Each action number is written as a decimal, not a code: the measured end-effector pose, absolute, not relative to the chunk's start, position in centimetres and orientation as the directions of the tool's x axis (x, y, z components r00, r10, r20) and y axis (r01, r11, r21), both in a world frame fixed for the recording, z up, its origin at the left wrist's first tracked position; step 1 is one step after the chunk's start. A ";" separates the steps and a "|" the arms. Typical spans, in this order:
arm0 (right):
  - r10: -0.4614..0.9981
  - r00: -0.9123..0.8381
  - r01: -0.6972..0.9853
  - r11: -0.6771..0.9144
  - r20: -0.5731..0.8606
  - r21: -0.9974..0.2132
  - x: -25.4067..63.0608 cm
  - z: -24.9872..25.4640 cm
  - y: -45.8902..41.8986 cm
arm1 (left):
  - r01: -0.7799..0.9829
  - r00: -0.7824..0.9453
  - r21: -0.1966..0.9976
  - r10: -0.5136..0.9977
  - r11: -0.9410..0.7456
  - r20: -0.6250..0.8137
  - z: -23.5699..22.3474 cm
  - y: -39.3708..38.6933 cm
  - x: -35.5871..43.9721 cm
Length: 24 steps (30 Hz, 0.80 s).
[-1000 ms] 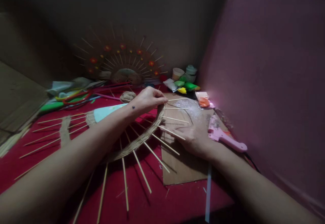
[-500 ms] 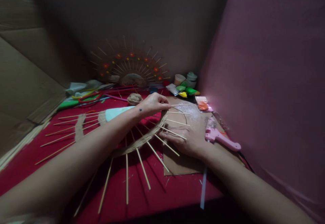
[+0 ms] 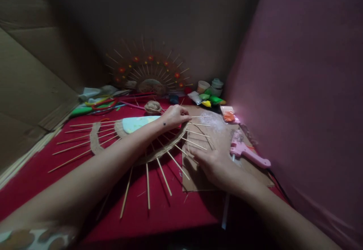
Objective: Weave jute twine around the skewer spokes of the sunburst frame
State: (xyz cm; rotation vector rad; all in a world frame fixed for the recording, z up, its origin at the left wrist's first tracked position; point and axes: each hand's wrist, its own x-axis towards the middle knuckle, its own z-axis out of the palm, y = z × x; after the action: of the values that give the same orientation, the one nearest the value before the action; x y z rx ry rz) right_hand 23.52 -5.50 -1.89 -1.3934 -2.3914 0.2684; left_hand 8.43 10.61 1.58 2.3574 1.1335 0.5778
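Observation:
A half-round frame of thin sticks with a woven twine band (image 3: 170,144) is tilted over the red cloth, its sticks fanning outward. My left hand (image 3: 176,116) is closed on the band's far right end, by the topmost stick. Just right of the band, my right hand (image 3: 212,165) has its fingertips drawn together on a thin twine strand (image 3: 188,138) that runs down from that end. My left forearm covers part of the frame. Left of it, a light blue half-round piece (image 3: 138,123) has sticks and another twine band (image 3: 95,138).
A pink glue gun (image 3: 246,151) rests on a cardboard sheet (image 3: 221,132), its cord trailing right. Behind are a twine ball (image 3: 153,107), scissors (image 3: 104,105), clay packets (image 3: 207,100) and a finished stick fan with flowers (image 3: 151,70). Cardboard (image 3: 25,79) walls the left side.
My right hand has drawn slightly down and away from the band, bringing the twine strand along. The left hand keeps its hold on the frame. The whole view has shifted slightly.

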 end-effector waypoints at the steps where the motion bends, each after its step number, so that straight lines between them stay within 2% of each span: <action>1: 0.880 -0.435 0.804 0.475 0.191 -0.358 23.5 -1.4 -5.5 | 0.618 0.572 0.551 0.802 -0.560 0.173 1.4 10.5 8.4; 5: 0.900 -0.415 0.808 0.433 0.137 -0.399 23.3 0.4 -4.7 | 0.644 0.574 0.504 0.799 -0.576 0.181 0.2 10.7 8.6; 11: 0.915 -0.388 0.859 0.403 0.111 -0.318 23.1 0.8 -2.1 | 0.611 0.632 0.459 0.746 -0.646 0.208 -1.7 11.1 8.6; 16: 0.887 -0.452 0.781 0.443 0.090 -0.440 24.1 -1.0 -0.3 | 0.568 0.632 0.464 0.722 -0.679 0.283 -1.1 9.1 6.2; 20: 0.885 -0.448 0.740 0.446 0.126 -0.504 24.1 -1.4 0.1 | 0.496 0.741 0.527 0.653 -0.690 0.156 -0.2 6.2 4.2; 24: 0.888 -0.422 0.723 0.450 0.180 -0.524 23.5 -0.5 0.0 | 0.529 0.769 0.449 0.630 -0.720 0.105 -0.5 4.3 4.2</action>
State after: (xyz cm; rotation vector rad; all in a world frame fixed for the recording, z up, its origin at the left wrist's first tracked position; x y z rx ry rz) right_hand 23.45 0.04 -0.54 -1.3544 -2.2733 0.5164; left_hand 4.19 4.32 -0.52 2.5671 0.8813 0.3520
